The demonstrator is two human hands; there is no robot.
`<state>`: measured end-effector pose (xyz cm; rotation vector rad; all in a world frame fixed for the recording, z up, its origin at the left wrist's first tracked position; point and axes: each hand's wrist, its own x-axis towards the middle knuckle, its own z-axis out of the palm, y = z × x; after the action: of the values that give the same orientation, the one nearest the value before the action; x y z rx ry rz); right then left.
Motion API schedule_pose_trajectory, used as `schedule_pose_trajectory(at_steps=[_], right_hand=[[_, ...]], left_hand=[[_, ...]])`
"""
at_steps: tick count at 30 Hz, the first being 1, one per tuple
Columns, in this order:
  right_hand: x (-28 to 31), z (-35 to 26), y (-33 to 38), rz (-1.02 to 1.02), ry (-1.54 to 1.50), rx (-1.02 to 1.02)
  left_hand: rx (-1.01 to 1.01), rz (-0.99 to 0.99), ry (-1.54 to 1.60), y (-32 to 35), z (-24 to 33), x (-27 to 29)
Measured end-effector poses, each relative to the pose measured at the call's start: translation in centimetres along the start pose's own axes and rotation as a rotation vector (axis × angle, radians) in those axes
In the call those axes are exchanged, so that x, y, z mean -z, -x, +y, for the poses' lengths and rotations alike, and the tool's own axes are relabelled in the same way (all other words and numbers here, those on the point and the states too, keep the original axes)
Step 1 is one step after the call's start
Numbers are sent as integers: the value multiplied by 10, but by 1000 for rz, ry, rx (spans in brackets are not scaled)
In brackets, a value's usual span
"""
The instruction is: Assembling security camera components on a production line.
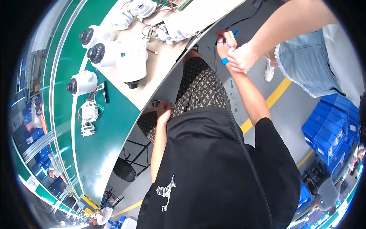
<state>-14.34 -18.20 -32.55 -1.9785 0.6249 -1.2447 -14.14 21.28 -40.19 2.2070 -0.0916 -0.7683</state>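
My right hand [226, 42] is held out over the floor to the right of the bench, its fingers loosely bent and apart with nothing in them. A blue wrist strap [225, 61] sits around my right wrist. Another person's hand [243, 58] touches that wrist beside the strap, and a thin blue cord crosses my hand. Lower and to the left, my left hand [164, 110] lies by my patterned shorts [204, 89]. It looks open and holds nothing I can see, though its fingers are dim and slightly blurred.
White camera housings [132, 63] and loose circuit boards stand on a beige board [162, 57] over the green bench [103, 141]. A small white assembly with wires [90, 112] lies nearer. A black stool [124, 170] stands under the bench edge; blue bins [326, 124] are stacked at right.
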Motion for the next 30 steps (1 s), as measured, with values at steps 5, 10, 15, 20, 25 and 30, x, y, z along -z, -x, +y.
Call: schedule_pose_trajectory(at_steps=[5,10,15,20,25,30], right_hand=[[6,-5,4,-165,-41,-12],[-4,6,21,-97,76,9],[-7,-1,28,-169,104,4],[-23,-7,33,-137,54,22],[-30,-23,41,-142,16,-57],[-29,-26,47,-121,51,-33]], left_hand=[[-17,-151,-188,10,32,-1],[34,-32,-42,10,23,-4],[25,-56,-102,13,38,1],[73,-71,-32,12,40,1],[38,-45,-6,13,40,1],[41,-49,-64,14,45,3]])
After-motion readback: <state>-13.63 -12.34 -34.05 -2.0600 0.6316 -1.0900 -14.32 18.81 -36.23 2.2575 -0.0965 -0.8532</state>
